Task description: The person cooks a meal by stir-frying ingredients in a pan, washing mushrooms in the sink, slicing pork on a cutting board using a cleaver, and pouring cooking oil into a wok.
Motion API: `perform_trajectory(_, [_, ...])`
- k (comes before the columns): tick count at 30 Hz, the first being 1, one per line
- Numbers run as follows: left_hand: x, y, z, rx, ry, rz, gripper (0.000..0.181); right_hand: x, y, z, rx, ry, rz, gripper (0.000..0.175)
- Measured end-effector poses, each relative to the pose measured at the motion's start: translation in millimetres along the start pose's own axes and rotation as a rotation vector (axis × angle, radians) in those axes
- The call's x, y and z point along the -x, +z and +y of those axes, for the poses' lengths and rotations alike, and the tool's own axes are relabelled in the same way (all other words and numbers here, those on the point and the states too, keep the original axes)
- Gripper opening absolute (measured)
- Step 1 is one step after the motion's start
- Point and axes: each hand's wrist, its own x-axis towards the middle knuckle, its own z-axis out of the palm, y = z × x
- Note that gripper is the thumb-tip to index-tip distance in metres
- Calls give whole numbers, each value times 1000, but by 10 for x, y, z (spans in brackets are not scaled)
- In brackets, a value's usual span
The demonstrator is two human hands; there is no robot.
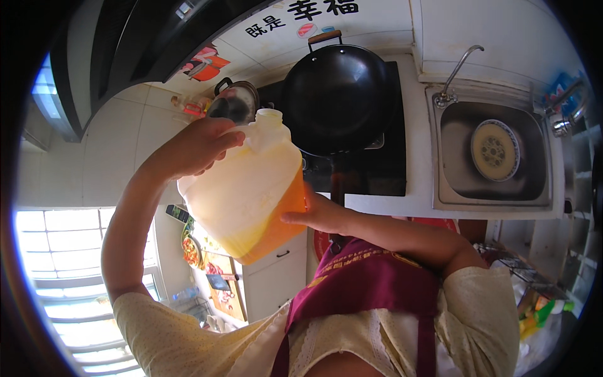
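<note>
A large translucent plastic jug [245,188] with orange-yellow liquid in its lower right part is held up, tilted, in front of me. Its uncapped-looking mouth points to the wok. My left hand [200,143] grips the jug's handle near the neck. Against the side of the jug, by the orange liquid, rests my right hand [318,212], its thumb and fingers spread around that side. Just beyond the jug, a black wok [339,99] with a wooden-grip loop handle stands on the black cooktop [395,141]. No liquid is seen coming out of the jug.
A lidded pot [234,101] stands left of the wok. At the right, a steel sink [499,188] holds a patterned plate [495,151] under a faucet [452,80]. Cut food lies on a wooden board [235,301] at lower left. The dark range hood [141,42] hangs at the upper left.
</note>
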Motion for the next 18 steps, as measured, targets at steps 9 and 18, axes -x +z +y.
perform_trajectory(9, [-311, -59, 123, -9, -88, -99, 22, -38, -106, -27, -110, 97, -75, 90])
perform_trajectory(18, [-421, -41, 301, -55, -125, -140, 23, -12, -131, -54, -166, 156, -75, 90])
